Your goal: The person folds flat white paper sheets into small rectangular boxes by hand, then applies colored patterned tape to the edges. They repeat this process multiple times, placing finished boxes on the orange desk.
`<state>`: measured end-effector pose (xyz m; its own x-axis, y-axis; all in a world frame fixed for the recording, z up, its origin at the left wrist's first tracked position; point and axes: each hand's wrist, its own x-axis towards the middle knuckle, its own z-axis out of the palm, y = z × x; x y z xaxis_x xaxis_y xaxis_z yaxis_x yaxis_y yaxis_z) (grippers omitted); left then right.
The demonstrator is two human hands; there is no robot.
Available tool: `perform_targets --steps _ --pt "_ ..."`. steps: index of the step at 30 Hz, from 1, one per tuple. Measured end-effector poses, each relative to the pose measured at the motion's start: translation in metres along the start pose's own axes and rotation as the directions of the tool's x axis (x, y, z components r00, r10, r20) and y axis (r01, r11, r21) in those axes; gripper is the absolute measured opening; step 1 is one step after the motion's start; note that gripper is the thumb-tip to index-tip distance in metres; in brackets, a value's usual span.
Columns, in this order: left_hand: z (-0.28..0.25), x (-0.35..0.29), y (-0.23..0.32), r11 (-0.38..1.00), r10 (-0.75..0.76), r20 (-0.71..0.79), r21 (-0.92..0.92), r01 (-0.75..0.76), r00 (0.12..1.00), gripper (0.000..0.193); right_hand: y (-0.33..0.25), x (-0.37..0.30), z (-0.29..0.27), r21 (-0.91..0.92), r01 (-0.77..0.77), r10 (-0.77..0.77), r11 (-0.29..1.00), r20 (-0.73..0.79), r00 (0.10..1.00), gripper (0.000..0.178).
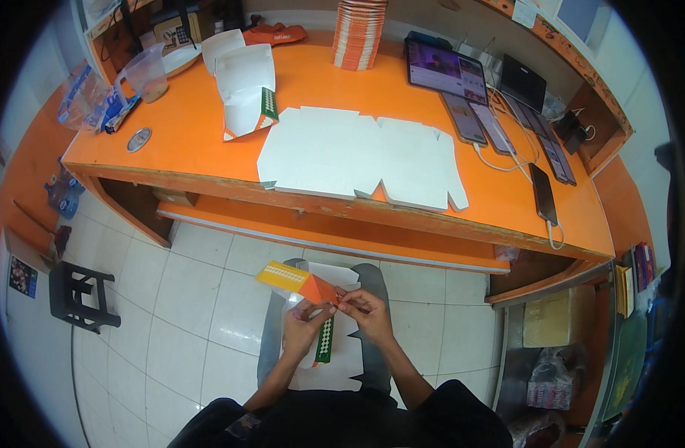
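Both hands are meeting over the lap on a part-folded orange, yellow, green and white cardboard carton (317, 289); the left hand (302, 328) is grasping its near side with thumb and fingers, while the right hand (366, 313) is pinching the orange corner, fingertips and thumb closing close beside those of the left; the carton is sitting between the grey-trousered legs (269, 358), its yellow patterned panel pointing away to the left and a green-and-white strip showing below the hands; flat white card (347, 362) is lying on the lap under it; exact finger contact at the corner is too small to read. Beyond the knees, an orange worktop (186, 127) with a worn wooden front edge is carrying flat white die-cut card blanks (357, 157), lying near the front edge; an open white-lined box (245, 82) is standing at their left; a tall stack of orange-and-white card pieces (360, 35) is rising at the rear; a dark-framed tablet (447, 69) is showing a lit screen at the right, several cabled phones lying near it; a black plastic stool (85, 295) is standing on the tiled floor at left.
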<state>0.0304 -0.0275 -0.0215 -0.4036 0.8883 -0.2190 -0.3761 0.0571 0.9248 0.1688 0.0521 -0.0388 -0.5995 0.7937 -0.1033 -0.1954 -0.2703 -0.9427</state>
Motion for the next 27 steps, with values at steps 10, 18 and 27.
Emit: perform_targets --steps 10,18,27 --pt "-0.005 -0.001 -0.009 0.997 -0.051 0.028 0.065 0.049 0.998 0.018 0.016 -0.001 0.008 -0.006 0.188 -0.187 0.982 0.023 0.982 0.018" --pt "-0.004 0.000 -0.029 0.950 0.199 -0.012 0.246 -0.190 0.980 0.038 0.019 0.004 0.019 -0.497 0.328 -0.425 0.803 -0.092 0.900 0.029" --pt "0.028 -0.016 -0.003 0.835 0.478 0.003 0.308 -0.455 0.878 0.040 0.016 -0.002 0.035 -0.509 0.328 -0.456 0.796 -0.149 0.877 0.031"
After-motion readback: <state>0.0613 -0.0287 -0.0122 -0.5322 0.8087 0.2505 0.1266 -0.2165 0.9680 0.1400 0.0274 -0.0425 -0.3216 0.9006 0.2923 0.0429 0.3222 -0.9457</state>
